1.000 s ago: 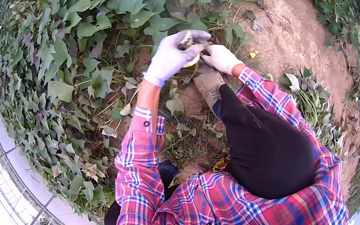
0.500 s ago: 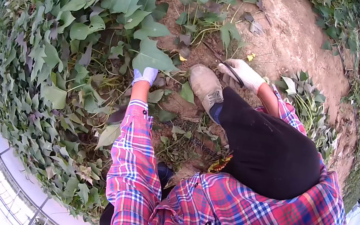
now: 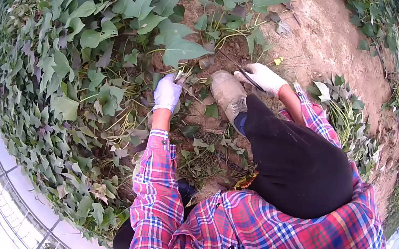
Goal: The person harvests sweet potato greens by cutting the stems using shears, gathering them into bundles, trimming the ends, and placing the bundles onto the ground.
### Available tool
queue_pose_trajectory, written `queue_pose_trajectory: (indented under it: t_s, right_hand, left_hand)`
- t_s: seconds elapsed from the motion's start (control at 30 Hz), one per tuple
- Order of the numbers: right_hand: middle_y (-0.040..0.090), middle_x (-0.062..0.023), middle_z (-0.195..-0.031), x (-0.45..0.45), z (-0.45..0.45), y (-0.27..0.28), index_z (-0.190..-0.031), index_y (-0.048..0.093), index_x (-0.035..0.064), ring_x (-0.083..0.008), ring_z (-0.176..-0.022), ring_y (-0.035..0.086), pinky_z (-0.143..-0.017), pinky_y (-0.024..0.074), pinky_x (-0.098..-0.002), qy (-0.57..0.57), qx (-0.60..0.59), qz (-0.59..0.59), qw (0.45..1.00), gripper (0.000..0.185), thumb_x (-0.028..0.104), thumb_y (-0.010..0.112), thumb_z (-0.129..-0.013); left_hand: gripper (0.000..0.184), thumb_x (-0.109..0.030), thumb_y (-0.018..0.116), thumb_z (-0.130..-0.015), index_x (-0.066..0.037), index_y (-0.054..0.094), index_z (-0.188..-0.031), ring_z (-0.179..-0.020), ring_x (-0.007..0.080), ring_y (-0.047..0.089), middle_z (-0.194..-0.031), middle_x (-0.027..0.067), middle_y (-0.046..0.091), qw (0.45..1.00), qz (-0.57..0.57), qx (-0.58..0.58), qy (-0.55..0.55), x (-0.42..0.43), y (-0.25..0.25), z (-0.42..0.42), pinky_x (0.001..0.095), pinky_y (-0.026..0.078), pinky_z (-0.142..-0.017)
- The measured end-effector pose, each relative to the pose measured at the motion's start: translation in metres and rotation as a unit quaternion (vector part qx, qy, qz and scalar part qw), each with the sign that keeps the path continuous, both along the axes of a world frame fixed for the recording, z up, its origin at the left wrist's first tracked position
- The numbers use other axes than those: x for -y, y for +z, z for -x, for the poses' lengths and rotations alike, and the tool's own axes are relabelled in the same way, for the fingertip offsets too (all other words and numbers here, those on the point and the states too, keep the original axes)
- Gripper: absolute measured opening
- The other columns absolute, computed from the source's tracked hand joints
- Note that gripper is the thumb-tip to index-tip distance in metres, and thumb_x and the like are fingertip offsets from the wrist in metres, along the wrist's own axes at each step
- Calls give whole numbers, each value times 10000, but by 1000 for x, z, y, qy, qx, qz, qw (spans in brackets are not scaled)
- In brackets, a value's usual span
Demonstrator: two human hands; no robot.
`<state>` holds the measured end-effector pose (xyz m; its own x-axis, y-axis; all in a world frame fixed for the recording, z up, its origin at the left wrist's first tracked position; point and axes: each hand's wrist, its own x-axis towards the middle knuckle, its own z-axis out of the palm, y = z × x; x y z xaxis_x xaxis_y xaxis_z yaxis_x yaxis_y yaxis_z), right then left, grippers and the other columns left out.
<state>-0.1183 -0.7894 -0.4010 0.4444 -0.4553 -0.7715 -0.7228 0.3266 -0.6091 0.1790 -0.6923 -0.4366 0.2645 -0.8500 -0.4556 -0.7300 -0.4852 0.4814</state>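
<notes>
White-gloved, our right hand [image 3: 265,77] curls round a thin dark tool [image 3: 255,83] just right of the tan shoe [image 3: 227,95]; left of the shoe, our left hand [image 3: 167,93] pinches pale stems [image 3: 180,75]; green vines [image 3: 60,63] spread farther left.

I see pale stems [image 3: 180,75] at the left hand's [image 3: 167,93] fingertips — and a thin, dark tool [image 3: 253,81] slanting from the right hand [image 3: 267,78].

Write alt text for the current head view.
Gloved left hand grips stems among leafy vines; gloved right hand holds a thin dark tool near a tan shoe. Bare soil shows at upper right.
</notes>
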Motion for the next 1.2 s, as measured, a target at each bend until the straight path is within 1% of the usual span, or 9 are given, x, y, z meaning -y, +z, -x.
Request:
queue_pose_trajectory:
  t_s: [0.2, 0.3, 0.37, 0.57, 0.8, 0.9, 0.97, 1.1, 1.2]
  right_hand:
    - [634, -227, -866, -6, -30, -8, -987, 619, -25, -348, -849, 620, -765, 465, -417, 82, 30, 193, 977, 551, 510, 592, -857]
    - [631, -256, -873, -10, -34, -6, -982, 617, -15, -408, -869, 614, -766, 471, -449, 114, 41, 228, 966, 532, 497, 604, -841]
    - [628, -253, -840, -9, -35, -13, -970, 615, -14, -418, -851, 615, -747, 472, -455, 122, 47, 257, 957, 544, 511, 612, -829]
    - [635, -235, -822, -5, -39, 4, -975, 612, 13, -415, -840, 622, -731, 476, -480, 172, -8, 267, 948, 538, 525, 623, -812]
    - [649, -207, -877, -2, -13, 6, -1085, 599, 47, -397, -858, 630, -748, 488, -468, 187, -60, 298, 934, 603, 557, 647, -766]
    - [650, -210, -900, 4, -10, 8, -1189, 574, 68, -378, -877, 637, -745, 499, -443, 230, -54, 328, 915, 623, 517, 672, -769]
    - [649, -209, -887, 6, -10, 8, -1165, 583, 58, -375, -867, 638, -738, 500, -440, 244, -58, 328, 911, 614, 514, 675, -763]
    - [641, -227, -898, 4, -10, 8, -1135, 598, 45, -394, -870, 627, -743, 496, -448, 246, -47, 329, 911, 610, 515, 680, -755]
    - [660, -185, -873, -2, -8, 4, -1100, 619, 38, -326, -828, 655, -736, 500, -411, 212, -32, 265, 940, 580, 534, 650, -800]
  left_hand:
    - [423, -438, 650, -834, -74, 678, -1049, -881, 391, 638, -943, 214, 673, 988, -60, 139, -10, 8, 23, 7, 446, 515, -750]
    - [246, -345, 634, -859, -120, 676, -950, -755, 363, 646, -854, 174, 661, 964, 34, 260, -50, 23, 42, 15, 435, 514, -662]
    - [122, -206, 667, -787, -140, 679, -889, -720, 317, 662, -815, 122, 666, 930, 297, 133, -173, 45, 61, 26, 403, 525, -646]
    - [311, -205, 486, -906, -202, 649, -1171, -994, 357, 619, -1056, 162, 653, 933, 48, 138, -328, 119, 11, 25, 422, 485, -863]
    - [411, -77, 452, -897, -196, 618, -1254, -870, 322, 641, -970, 200, 647, 941, 105, 25, -322, 105, 9, -3, 403, 508, -797]
    - [375, -346, 540, -908, -181, 608, -1237, -1032, 338, 599, -1110, 195, 623, 915, 56, 100, -388, 105, 1, -7, 398, 452, -928]
    - [360, -332, 533, -902, -121, 633, -1175, -1026, 330, 605, -1087, 187, 640, 973, 3, 29, -227, 100, -7, 1, 407, 469, -905]
    - [276, -142, 450, -901, -129, 657, -1084, -923, 391, 637, -1008, 209, 641, 908, 6, 229, -351, 98, 31, 24, 460, 510, -813]
    - [224, -169, 468, -885, -73, 645, -984, -864, 394, 646, -974, 212, 649, 937, 31, 195, -287, 71, 26, 16, 459, 514, -724]
